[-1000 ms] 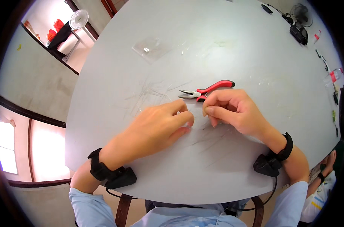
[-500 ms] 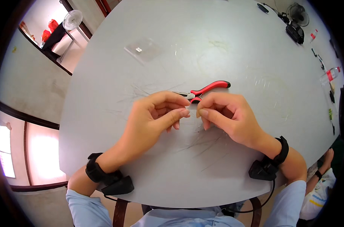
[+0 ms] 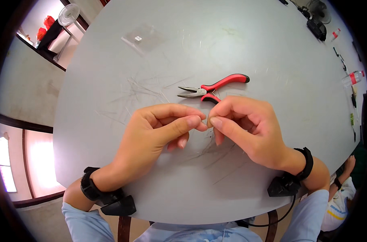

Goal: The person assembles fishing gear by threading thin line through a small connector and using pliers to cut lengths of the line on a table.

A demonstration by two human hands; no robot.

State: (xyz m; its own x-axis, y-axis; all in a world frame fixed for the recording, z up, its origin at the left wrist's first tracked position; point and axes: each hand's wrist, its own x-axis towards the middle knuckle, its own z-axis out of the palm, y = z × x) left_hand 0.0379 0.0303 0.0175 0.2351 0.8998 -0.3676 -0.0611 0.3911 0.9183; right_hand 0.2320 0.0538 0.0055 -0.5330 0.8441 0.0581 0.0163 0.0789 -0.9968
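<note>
My left hand is raised over the table with thumb and forefinger pinched together and the other fingers curled below. Close by on the right, my right hand pinches in the same way, its fingertips almost meeting the left ones. Whatever lies between the fingertips is too small to make out. Just beyond the hands lie long-nose pliers with red and black handles, jaws pointing left and slightly apart; the right hand partly covers the nearer handle. Thin wire-like pieces are scattered left of the pliers, and more thin pieces lie below the hands.
A clear plastic bag with a small white label lies farther off on the grey table. Along the right edge are a plastic bottle, a small fan and a black device. Another person's arm shows at the far right.
The fingertips of both hands have come closer together. The hands now sit nearer me relative to the pliers, so the jaws are uncovered. The whole view has shifted slightly.
</note>
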